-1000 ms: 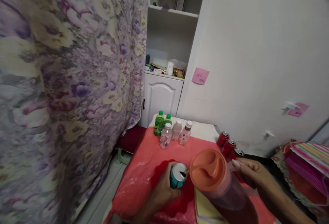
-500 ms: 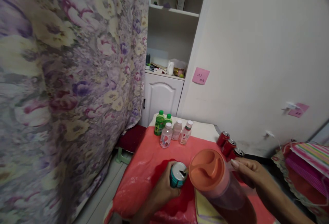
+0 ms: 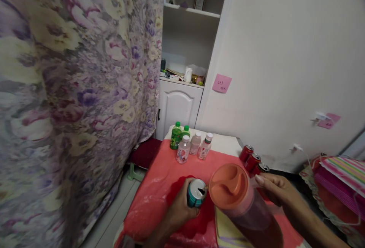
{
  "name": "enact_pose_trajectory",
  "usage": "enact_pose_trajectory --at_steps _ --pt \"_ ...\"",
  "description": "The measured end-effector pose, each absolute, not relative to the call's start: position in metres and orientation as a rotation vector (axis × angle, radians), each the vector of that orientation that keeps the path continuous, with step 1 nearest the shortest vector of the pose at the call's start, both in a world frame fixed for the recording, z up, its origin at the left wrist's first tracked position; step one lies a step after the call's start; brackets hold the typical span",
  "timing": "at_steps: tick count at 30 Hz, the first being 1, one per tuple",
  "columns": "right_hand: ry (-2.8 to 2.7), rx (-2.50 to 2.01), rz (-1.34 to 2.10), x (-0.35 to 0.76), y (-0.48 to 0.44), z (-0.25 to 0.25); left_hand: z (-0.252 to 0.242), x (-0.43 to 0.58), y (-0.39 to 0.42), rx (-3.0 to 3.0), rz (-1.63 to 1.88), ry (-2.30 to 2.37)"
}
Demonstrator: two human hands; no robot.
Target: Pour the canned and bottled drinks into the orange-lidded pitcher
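Left hand point(image 3: 182, 207): fingers curled firmly around the side of the can point(image 3: 196, 198); top face exposed, drinking hole toward the jug point(image 3: 251, 215). Right hand point(image 3: 275, 187): thumb and fingers closed on the handle point(image 3: 254, 182), on the jug's far side from the can; the exact finger wrap is partly hidden.

Governing relation: the lid point(image 3: 229, 186) sits just right of the can; its left edge is near the drinking hole, and a thin brownish strand point(image 3: 206, 188) appears to bridge the narrow gap; no other object shows between them. The jug's long axis is tilted, running from the lid at left down to the base at right; the can stands closer to upright, its hole facing up. The left hand is nearer the gap; the right hand lies beyond the jug.

Surroundings: a yellow pad point(image 3: 224, 227) lies on the bench point(image 3: 148, 210), partly covered by the jug in view; a darker patch point(image 3: 176, 189) surrounds the can, whether wet or shadow cannot be told; three red cans point(image 3: 252, 161) stand just behind the right hand, limiting clearance there; two green bottles point(image 3: 176, 139) and three clear bottles point(image 3: 183, 151) stand toward the far left, well apart from both hands.
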State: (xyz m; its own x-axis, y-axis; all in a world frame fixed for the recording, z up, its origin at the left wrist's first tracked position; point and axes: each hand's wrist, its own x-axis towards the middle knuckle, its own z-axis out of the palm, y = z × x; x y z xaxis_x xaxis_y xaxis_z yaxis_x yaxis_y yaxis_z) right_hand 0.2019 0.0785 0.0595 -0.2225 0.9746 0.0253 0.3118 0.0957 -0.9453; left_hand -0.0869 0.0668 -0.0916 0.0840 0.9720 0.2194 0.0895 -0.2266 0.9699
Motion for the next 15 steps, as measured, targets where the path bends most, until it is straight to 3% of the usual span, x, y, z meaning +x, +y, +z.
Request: enact_pose_trajectory --at_steps 15 --pt "-1.656 -1.266 1.162 0.2014 0.0777 0.0588 -0.0974 -0.0859 0.0686 1.458 1.269 1.075"
